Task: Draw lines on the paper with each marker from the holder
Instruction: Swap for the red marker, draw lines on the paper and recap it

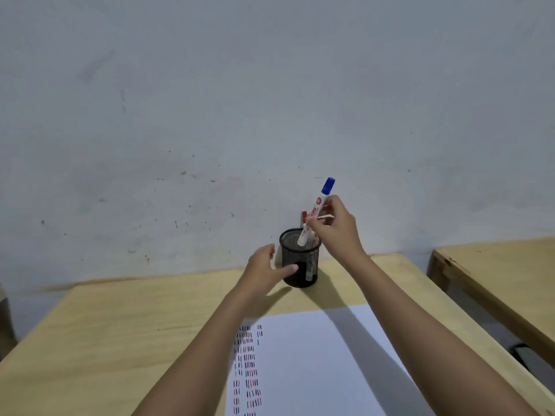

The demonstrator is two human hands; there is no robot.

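A black mesh holder (300, 259) stands at the far edge of the wooden table. My right hand (336, 226) grips a white marker with a blue cap (319, 205), tilted, its lower end at the holder's rim. A red-capped marker (304, 217) sticks up behind it, and another marker rests inside. My left hand (265, 270) is beside the holder with fingers spread, its thumb against the mesh. The white paper (315, 361) lies in front, with columns of short black, red and blue strokes along its left side.
A pale wall rises right behind the wooden table (120, 325). A second wooden table (504, 274) stands to the right across a narrow gap, with a dark object (524, 352) on the floor between them.
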